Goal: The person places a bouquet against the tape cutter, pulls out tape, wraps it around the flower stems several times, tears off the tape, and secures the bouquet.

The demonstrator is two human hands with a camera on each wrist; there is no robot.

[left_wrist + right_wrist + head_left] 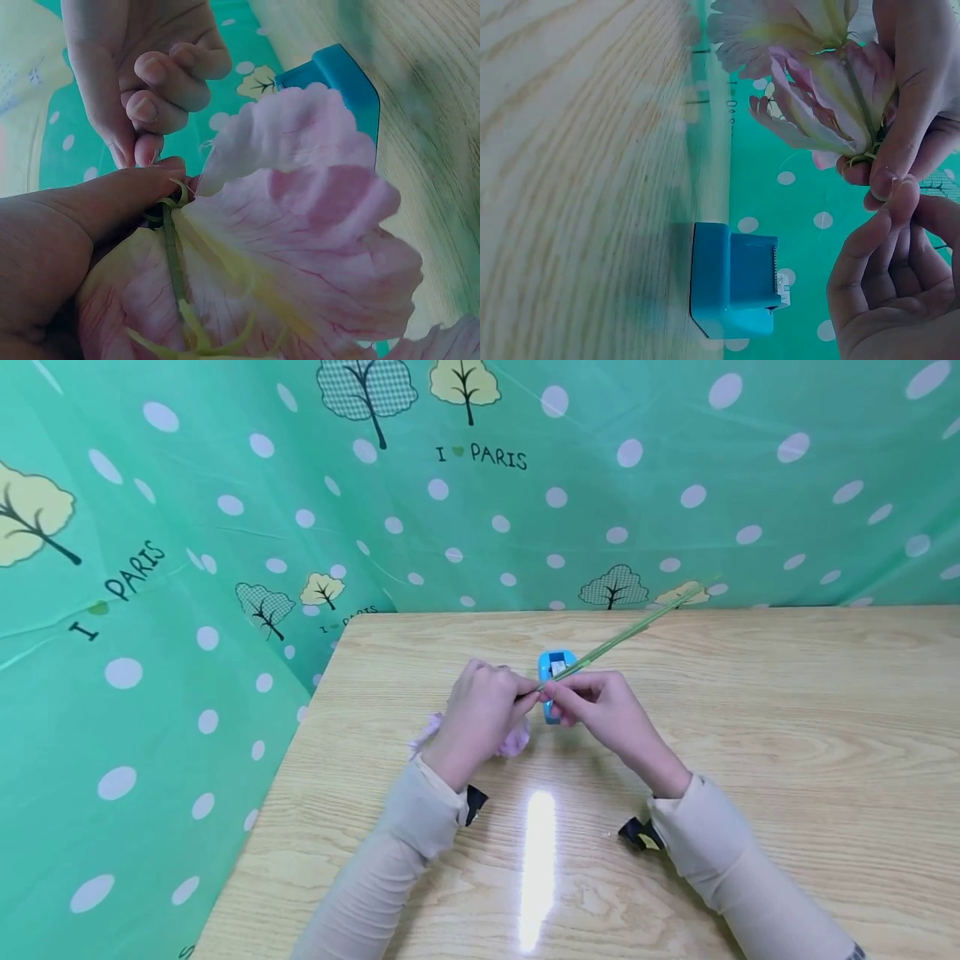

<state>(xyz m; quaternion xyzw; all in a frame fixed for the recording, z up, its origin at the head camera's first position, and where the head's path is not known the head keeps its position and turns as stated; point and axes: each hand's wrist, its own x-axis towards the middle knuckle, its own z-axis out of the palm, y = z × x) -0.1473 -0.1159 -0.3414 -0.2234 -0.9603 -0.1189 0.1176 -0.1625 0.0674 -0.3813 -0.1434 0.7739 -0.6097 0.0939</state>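
Note:
My left hand pinches the base of a pale pink fabric flower just above the wooden table. In the left wrist view its petals fill the frame, with my thumb at the green calyx. My right hand meets the left fingertip to fingertip. It pinches the near end of a thin green stem, which slants up to the far right. The right wrist view shows the flower held by left fingers, with right fingers touching them.
A small blue plastic block stands on the table just behind the hands, also seen as the blue block in the right wrist view. A green dotted curtain hangs behind and left. The table edge runs down the left.

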